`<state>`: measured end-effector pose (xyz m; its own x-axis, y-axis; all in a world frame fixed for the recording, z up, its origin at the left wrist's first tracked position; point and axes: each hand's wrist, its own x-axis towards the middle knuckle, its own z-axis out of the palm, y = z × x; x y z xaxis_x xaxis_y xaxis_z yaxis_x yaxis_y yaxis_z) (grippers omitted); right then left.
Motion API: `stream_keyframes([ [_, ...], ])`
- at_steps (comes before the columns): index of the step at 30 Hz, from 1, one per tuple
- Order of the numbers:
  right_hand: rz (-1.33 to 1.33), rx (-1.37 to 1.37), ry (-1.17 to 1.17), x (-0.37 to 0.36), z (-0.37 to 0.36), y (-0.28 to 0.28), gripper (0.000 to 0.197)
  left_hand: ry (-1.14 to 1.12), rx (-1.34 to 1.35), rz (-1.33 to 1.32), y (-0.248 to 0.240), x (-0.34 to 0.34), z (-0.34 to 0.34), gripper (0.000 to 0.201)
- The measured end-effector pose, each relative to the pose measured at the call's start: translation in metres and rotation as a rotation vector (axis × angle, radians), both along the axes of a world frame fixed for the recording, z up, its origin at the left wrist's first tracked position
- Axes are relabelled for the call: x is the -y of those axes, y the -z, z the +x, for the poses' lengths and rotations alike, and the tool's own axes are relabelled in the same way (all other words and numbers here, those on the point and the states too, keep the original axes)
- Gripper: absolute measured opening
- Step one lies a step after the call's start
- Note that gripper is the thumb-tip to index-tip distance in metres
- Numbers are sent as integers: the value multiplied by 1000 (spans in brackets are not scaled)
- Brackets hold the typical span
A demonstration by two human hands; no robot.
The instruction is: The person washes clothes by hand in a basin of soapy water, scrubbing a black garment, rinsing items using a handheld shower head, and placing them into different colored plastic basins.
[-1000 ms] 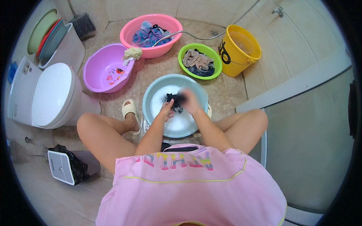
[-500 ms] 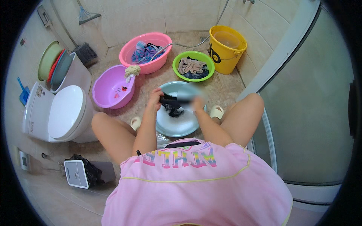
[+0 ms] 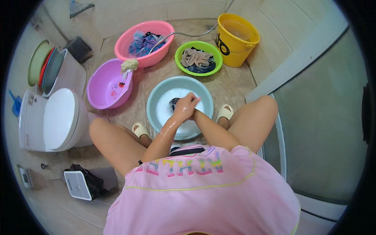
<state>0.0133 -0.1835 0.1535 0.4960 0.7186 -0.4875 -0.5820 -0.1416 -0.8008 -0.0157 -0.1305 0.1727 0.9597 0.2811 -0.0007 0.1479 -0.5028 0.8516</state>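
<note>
A light blue basin (image 3: 152, 113) of whitish, sudsy water stands on the floor between my feet. My left hand (image 3: 185, 107), wet and with suds on the forearm, is over the basin with its fingers curled. It crosses in front of my right hand (image 3: 192, 113), which is mostly hidden, so its fingers cannot be made out. A wet, dark piece of clothing (image 3: 173, 102) shows just left of my left hand, low in the basin. Whether either hand grips it is hidden.
A purple basin (image 3: 94, 92) has a pale cloth (image 3: 129, 65) on its rim. Beyond are a pink basin (image 3: 121, 43) and a green basin (image 3: 181, 66) with clothes, plus a yellow bucket (image 3: 235, 47). A toilet (image 3: 60, 117) and bin (image 3: 78, 185) stand left, a glass door (image 3: 317, 117) right.
The dark cloth, stretched between both hands above the basin before, is now low in the basin. My hands have come together and crossed. The view has shifted slightly.
</note>
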Motion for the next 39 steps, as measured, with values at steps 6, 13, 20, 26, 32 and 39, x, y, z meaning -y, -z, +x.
stream_keyframes([
  [6, 187, 304, -127, 3, 43, 27, 18, 353, -134, -236, -20, -1, -14, 31],
  [13, 372, 750, -74, -31, 63, 59, 19, -475, 345, 151, 42, -37, -2, 33],
  [20, 327, 242, 240, -26, 28, 55, 12, -261, 48, -261, 61, -35, 11, 23],
  [26, 239, 253, 171, -13, 40, 71, 12, 108, 126, -1228, 22, -2, 13, 14],
  [32, 200, 227, 23, 13, 43, 70, 13, 708, -59, -1024, -2, -7, -4, 18],
  [39, 186, 264, 87, -2, 53, 76, 14, 99, 34, -430, 45, -11, 13, 23],
])
